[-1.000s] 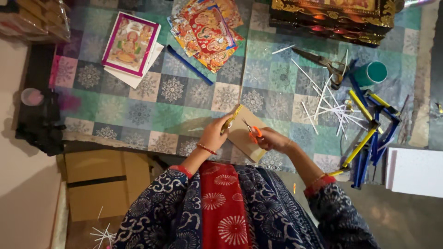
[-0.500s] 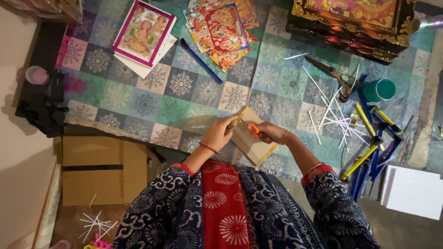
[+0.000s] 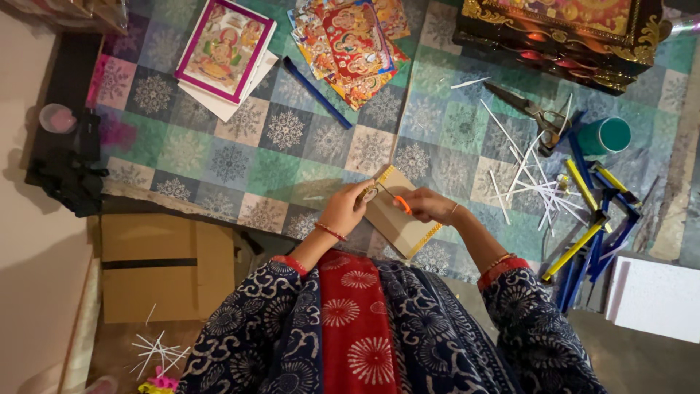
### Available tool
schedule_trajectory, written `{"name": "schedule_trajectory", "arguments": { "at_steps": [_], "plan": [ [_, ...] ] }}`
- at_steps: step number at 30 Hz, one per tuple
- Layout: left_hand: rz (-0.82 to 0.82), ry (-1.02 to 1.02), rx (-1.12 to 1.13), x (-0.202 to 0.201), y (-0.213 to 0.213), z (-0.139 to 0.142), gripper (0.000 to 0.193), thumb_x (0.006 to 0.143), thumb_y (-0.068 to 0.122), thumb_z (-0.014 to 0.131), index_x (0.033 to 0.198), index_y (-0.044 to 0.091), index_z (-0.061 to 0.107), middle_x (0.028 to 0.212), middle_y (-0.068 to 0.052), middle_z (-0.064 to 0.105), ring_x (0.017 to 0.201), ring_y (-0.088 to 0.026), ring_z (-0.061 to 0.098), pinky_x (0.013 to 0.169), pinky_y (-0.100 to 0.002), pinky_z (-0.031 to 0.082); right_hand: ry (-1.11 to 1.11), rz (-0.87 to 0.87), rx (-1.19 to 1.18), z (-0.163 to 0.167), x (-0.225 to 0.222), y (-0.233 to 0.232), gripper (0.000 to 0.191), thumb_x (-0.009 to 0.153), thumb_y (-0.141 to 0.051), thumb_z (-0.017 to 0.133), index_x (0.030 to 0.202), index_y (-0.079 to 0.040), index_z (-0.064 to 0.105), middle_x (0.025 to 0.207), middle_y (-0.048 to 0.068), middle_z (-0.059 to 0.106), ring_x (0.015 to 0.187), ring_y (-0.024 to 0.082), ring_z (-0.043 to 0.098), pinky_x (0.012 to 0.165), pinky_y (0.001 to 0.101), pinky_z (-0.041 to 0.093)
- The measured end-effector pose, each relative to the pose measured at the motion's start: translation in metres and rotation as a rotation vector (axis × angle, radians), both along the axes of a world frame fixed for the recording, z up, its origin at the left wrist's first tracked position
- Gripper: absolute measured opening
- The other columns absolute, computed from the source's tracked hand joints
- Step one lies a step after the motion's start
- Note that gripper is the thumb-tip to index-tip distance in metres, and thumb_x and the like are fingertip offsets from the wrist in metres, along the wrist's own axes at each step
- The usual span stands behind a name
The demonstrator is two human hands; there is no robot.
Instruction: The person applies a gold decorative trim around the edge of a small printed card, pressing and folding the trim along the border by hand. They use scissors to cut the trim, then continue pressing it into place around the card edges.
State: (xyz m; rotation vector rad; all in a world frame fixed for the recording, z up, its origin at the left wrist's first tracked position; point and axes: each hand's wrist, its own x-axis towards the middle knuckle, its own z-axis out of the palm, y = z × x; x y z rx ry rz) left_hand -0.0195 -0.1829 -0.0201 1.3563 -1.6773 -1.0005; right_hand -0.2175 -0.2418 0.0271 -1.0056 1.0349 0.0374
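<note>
Both hands are over the near edge of the patterned mat, working a brown card with a yellow dotted trim. The left hand has its fingers closed on the card's upper left corner, pinching it up off the mat. The right hand has its fingers wrapped round small orange scissors, the blades pointing left at the card's top edge, right beside the left fingers. How far the blades are open is too small to tell.

To the right of the right hand lies a scatter of thin white strips, close to the wrist but apart from it. Beyond them, larger metal scissors and a green cup lie toward the mat's far right. Blue and yellow bars are heaped at the right edge, with a white foam sheet just off the mat beside them.

At the far edge sits a dark, gilt frame. Left of it is a fan of bright printed pictures, with a blue stick slanting beneath, and then a picture with a pink border atop white sheets.

Off the mat's left side, a flat cardboard box lies on the floor near the left elbow, and more white strips lie below it.
</note>
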Motion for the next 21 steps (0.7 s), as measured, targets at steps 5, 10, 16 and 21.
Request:
{"name": "schedule_trajectory", "arguments": {
  "at_steps": [5,10,16,21],
  "plan": [
    [0.065,0.104,0.084,0.002,0.003,-0.003,0.051,0.088,0.003,0.067,0.138,0.013,0.063,0.108,-0.017,0.074,0.092,-0.031,0.075,0.08,-0.039,0.06,0.181,0.082,-0.066,-0.003,-0.004,0.005,0.031,0.091,-0.041,0.064,0.086,-0.012,0.075,0.054,-0.003,0.046,0.046,0.008,0.04,0.042,0.0269,0.027],
    [0.148,0.251,0.18,0.008,0.003,-0.007,0.048,0.089,0.005,0.071,0.135,0.015,0.064,0.104,-0.013,0.077,0.094,-0.021,0.078,0.083,-0.033,0.061,0.163,0.041,-0.576,-0.001,-0.044,0.024,0.029,0.089,-0.032,0.071,0.095,-0.005,0.078,0.077,-0.002,0.073,0.067,0.007,0.063,0.057,0.0285,0.052],
    [0.142,0.356,0.175,0.009,0.012,-0.016,0.042,0.092,0.005,0.07,0.134,0.011,0.065,0.109,-0.01,0.079,0.099,-0.016,0.077,0.086,-0.03,0.061,0.938,-0.22,-1.197,-0.01,-0.108,0.025,0.026,0.087,-0.023,0.08,0.099,-0.003,0.069,0.09,0.015,0.073,0.08,0.036,0.07,0.069,0.0463,0.054],
    [0.147,0.625,0.27,0.009,0.013,-0.029,0.045,0.095,0.006,0.07,0.14,0.009,0.06,0.119,-0.003,0.073,0.106,-0.011,0.07,0.092,-0.027,0.056,1.065,-0.067,-1.298,-0.023,-0.095,0.019,0.019,0.09,-0.002,0.062,0.103,-0.012,0.072,0.101,0.015,0.072,0.091,0.038,0.07,0.078,0.0479,0.056]
  ]
}}
